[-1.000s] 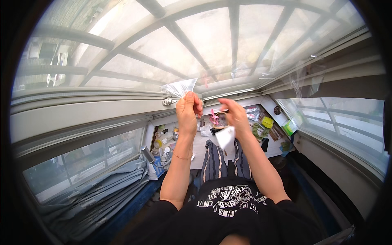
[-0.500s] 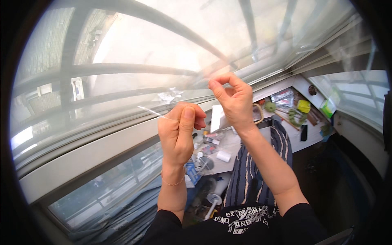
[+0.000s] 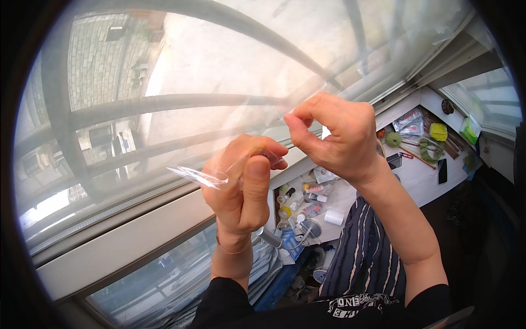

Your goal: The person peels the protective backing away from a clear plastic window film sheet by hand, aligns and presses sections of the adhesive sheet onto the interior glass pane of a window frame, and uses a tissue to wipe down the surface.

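A thin clear plastic film (image 3: 196,176) stretches between my hands in front of the window, its crumpled end shining at the left. My left hand (image 3: 238,189) is closed on it, the thumb pressed against the bent fingers and part of the film lying over them. Higher and to the right, my right hand (image 3: 342,140) pinches the film's other side between thumb and forefinger. The film is so transparent that its full outline is hard to make out.
A window with curved-looking bars (image 3: 181,102) and a pale sill (image 3: 126,236) lies beyond my hands. Below right stands a white desk (image 3: 408,183) with a white roll (image 3: 333,217), a black phone (image 3: 442,171), a green yarn ball (image 3: 393,139), a yellow item (image 3: 438,131) and small bottles.
The view has shifted, so the desk sits farther right. My right hand has turned and come slightly lower, still pinching; the film's shiny end hangs lower by my left hand. A white piece behind my right hand is mostly hidden now.
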Demonstrator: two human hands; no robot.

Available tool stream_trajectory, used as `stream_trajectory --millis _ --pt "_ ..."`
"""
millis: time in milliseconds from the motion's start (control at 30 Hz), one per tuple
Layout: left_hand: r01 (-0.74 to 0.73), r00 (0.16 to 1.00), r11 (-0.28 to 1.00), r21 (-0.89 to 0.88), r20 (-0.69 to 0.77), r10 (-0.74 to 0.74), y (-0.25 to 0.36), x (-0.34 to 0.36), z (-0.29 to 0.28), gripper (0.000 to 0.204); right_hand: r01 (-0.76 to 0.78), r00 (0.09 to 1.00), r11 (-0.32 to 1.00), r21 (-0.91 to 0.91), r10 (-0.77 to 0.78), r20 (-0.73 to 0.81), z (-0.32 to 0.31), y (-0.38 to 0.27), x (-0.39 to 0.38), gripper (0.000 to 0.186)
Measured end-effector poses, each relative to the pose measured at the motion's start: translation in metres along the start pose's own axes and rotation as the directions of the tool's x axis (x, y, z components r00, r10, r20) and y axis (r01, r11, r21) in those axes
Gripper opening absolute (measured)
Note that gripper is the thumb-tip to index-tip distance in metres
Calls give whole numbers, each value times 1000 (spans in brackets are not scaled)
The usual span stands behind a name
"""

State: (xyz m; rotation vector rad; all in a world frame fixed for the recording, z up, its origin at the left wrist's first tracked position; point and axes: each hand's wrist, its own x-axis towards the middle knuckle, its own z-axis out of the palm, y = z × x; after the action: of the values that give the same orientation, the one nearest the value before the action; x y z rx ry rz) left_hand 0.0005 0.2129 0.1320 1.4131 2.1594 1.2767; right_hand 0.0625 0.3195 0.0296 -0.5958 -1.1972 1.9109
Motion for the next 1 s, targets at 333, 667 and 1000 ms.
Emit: stream_trajectory --millis 333,667,1000 --pt "-74 997 997 -16 -31 73 -6 -1 0 30 72 997 997 -40 -71 34 4 -16 2 10" --pt "21 999 997 -68 50 -17 -1 2 2 30 37 999 999 9 -36 -36 -7 -25 10 12" --pt "30 999 994 -101 16 -28 0 0 3 31 8 1000 999 41 -8 1 -14 -23 16 14"
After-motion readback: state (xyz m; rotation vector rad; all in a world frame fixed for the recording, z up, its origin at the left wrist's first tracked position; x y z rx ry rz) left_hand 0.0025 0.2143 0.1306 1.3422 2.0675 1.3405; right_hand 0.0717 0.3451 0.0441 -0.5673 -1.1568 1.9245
